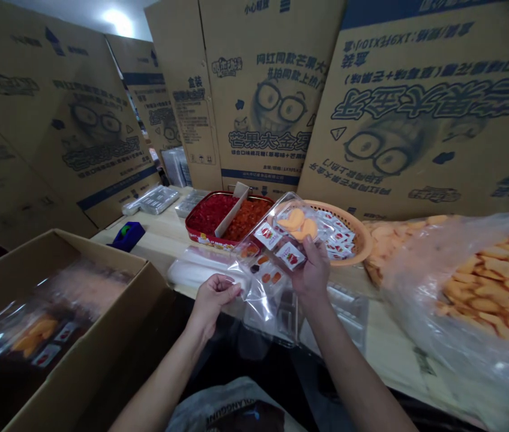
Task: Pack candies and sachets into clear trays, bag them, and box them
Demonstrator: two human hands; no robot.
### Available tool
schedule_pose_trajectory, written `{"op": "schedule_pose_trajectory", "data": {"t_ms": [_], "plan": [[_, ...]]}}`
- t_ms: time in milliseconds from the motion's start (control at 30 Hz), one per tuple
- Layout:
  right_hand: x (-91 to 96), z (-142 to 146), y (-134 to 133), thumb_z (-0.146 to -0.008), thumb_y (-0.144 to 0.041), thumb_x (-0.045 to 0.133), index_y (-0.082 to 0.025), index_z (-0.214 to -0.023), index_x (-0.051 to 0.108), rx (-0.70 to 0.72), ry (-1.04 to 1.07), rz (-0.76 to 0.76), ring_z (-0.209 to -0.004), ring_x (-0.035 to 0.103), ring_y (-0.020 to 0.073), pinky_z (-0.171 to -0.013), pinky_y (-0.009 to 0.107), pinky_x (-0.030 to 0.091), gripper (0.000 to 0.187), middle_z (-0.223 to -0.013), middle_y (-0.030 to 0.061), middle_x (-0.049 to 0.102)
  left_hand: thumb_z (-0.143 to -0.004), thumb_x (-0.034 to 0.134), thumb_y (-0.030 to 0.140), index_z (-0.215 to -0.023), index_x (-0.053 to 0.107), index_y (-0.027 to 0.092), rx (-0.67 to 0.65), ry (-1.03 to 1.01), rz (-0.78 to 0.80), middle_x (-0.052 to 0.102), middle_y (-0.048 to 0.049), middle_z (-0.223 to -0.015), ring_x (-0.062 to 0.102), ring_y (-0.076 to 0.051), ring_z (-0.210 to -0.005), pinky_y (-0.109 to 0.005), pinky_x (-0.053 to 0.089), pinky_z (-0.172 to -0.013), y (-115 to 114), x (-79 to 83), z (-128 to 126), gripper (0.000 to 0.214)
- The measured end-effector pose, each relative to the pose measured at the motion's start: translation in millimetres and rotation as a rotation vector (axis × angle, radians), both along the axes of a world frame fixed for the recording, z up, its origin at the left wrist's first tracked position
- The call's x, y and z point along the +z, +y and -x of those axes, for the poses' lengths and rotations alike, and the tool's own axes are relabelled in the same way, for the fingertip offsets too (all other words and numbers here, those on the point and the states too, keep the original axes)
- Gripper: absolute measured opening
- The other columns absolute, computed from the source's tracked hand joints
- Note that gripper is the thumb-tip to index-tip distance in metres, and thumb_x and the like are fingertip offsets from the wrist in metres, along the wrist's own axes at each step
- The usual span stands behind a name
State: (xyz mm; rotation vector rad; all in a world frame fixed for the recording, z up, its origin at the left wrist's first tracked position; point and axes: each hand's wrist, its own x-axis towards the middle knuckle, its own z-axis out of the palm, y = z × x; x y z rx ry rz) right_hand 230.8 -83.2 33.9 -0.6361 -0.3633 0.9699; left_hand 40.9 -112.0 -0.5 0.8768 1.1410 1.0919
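My right hand (pixel 313 267) is closed on the side of a clear plastic tray (pixel 285 207), tilted above the table. In the tray are orange mango-coloured pieces (pixel 298 223), two printed sachets (pixel 268 235) and small orange and dark pieces. My left hand (pixel 213 301) pinches the edge of a clear plastic bag (pixel 254 300) near the tray's lower end. How far the tray sits inside the bag is unclear. Beneath lie other clear trays (pixel 342 315), and a stack of clear bags (pixel 191 273) is beside my left hand.
A divided red tin (pixel 191 227) holds red and orange pieces. Behind my right hand stands an orange basket (pixel 362 243) of sachets. A large bag of orange pieces (pixel 493 282) lies right. At left are an open carton (pixel 155 288) and a blue tape dispenser (pixel 129 235). Cardboard boxes (pixel 263 162) wall the back.
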Motion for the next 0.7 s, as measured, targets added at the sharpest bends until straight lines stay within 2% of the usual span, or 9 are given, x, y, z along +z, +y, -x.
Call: {"op": "schedule_pose_trajectory", "data": {"t_ms": [200,333,467,633,700], "plan": [[-2.5,-3,1,-0.064,-0.029,0.071,-0.021,-0.082,0.053,0.025,-0.009,-0.029,-0.060,0.065,0.0138,-0.065,0.032,0.056,0.027,-0.069,-0.0053,0.066,-0.051,0.081,0.031,-0.071,0.055,0.014,0.036,-0.035,0.018,0.060,0.0019,-0.058,0.053,-0.006,-0.053,-0.017,0.039,-0.053,3,-1.6,3,0.037],[-7.3,1,3,-0.064,-0.028,0.070,-0.021,-0.082,0.054,0.061,-0.044,-0.064,-0.058,0.064,0.0126,-0.061,0.029,0.056,0.025,-0.074,-0.0047,0.068,-0.052,0.080,0.031,-0.071,0.057,0.014,-0.043,-0.002,-0.005,0.062,0.0014,-0.060,0.055,-0.007,-0.055,-0.018,0.040,-0.055,0,1.4,0,0.035],[-8.1,1,2,-0.066,-0.028,0.068,-0.023,-0.090,0.056,0.142,-0.090,-0.085,-0.059,0.065,0.0126,-0.061,0.028,0.055,0.027,-0.079,-0.0039,0.069,-0.059,0.076,0.035,-0.078,0.064,0.013,-0.158,0.047,-0.027,0.063,0.0000,-0.065,0.055,-0.008,-0.058,-0.018,0.041,-0.058,-4,9.2,1,0.031],[-5.2,0,-3,-0.063,-0.031,0.070,-0.023,-0.088,0.057,0.234,-0.139,-0.032,-0.055,0.063,0.0151,-0.058,0.030,0.055,0.030,-0.067,-0.0034,0.067,-0.058,0.076,0.036,-0.081,0.067,0.014,-0.185,0.070,-0.017,0.068,-0.0042,-0.076,0.060,-0.011,-0.064,-0.020,0.042,-0.060,-4,23.6,2,0.033],[-4.5,2,-3,-0.062,-0.031,0.071,-0.023,-0.087,0.057,0.231,-0.132,-0.007,-0.057,0.064,0.0155,-0.059,0.030,0.055,0.030,-0.066,-0.0037,0.067,-0.058,0.077,0.036,-0.085,0.068,0.014,-0.199,0.072,-0.008,0.069,-0.0056,-0.080,0.061,-0.012,-0.067,-0.019,0.042,-0.059,-3,28.2,1,0.036]]}}
